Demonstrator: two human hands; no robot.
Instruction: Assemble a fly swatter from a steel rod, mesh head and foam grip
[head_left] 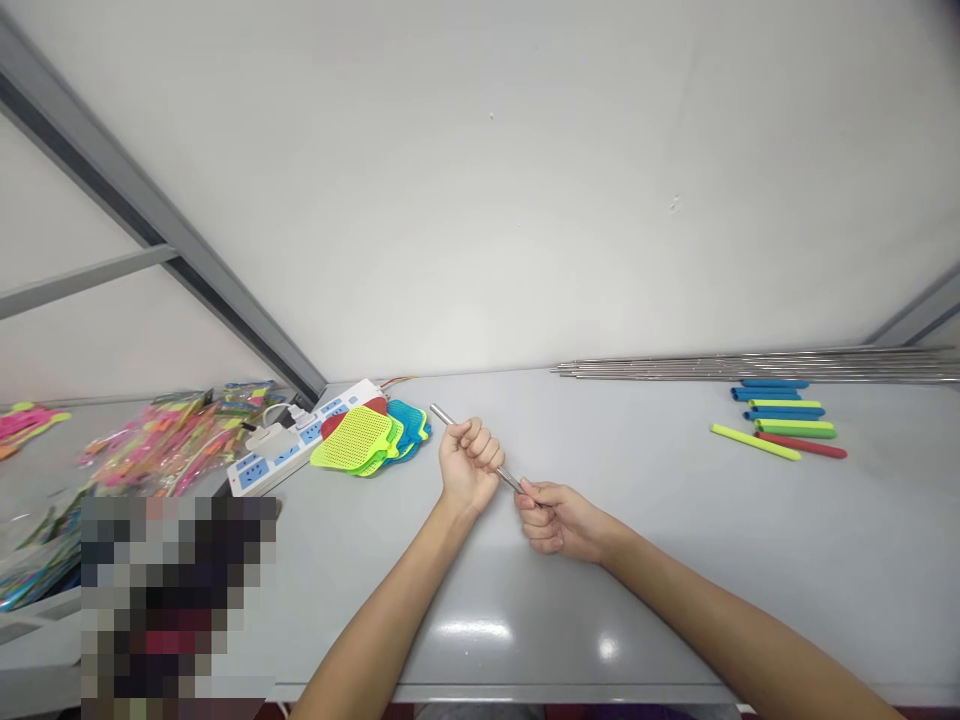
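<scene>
A thin silver metal rod (511, 480) slants across the middle of the table, held in both of my hands. My left hand (471, 462) is wrapped round its upper part, and the upper end sticks out past the fist. Lower down and to the right, my right hand (556, 521) closes its fingers on the other end, which they hide. Left of my left hand lie perforated fly swatter heads: yellow-green ones (354, 440) on top, with blue ones (409, 425) and a red one (381, 405) partly covered.
A white power strip (251, 480) with a plugged-in adapter lies behind the swatter heads. Long metal rods (750, 366) run along the wall. Coloured handle tubes (795, 428) lie at the right. Bagged colourful items (172, 435) are at far left, near a pixelated patch.
</scene>
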